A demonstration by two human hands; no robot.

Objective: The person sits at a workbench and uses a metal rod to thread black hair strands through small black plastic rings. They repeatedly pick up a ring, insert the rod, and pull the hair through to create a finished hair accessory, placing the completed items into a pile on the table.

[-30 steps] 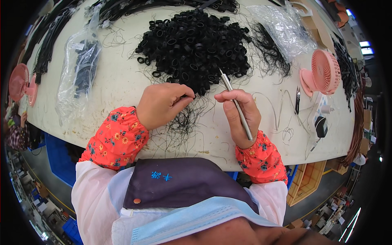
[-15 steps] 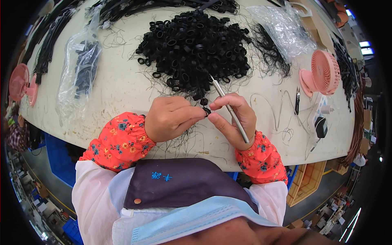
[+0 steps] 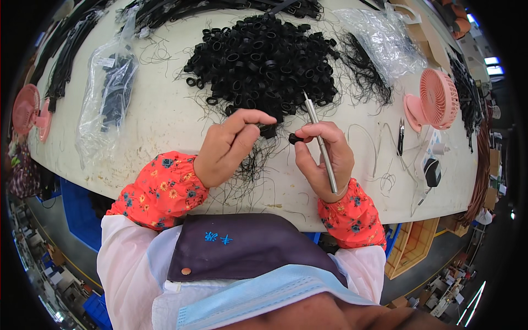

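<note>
A big heap of small black rings [image 3: 264, 60] lies in the middle of the pale table [image 3: 165, 115]. My right hand [image 3: 324, 159] grips a thin metal rod [image 3: 319, 140] and pinches one black ring [image 3: 296, 138] between thumb and forefinger. My left hand [image 3: 228, 146] hovers just left of it, fingers curled with the forefinger stretched toward the ring, holding nothing that I can see. Black threads [image 3: 250, 168] lie tangled under both hands.
A pink desk fan [image 3: 437, 99] stands at the right, another pink fan [image 3: 27, 110] at the left edge. Clear bags hold black parts at left [image 3: 107, 99] and upper right [image 3: 385, 41]. Small snips [image 3: 400, 137] and a cable lie at the right.
The hands came together near the heap, then my left hand drew slightly back. My right hand now pinches a black ring beside the rod.
</note>
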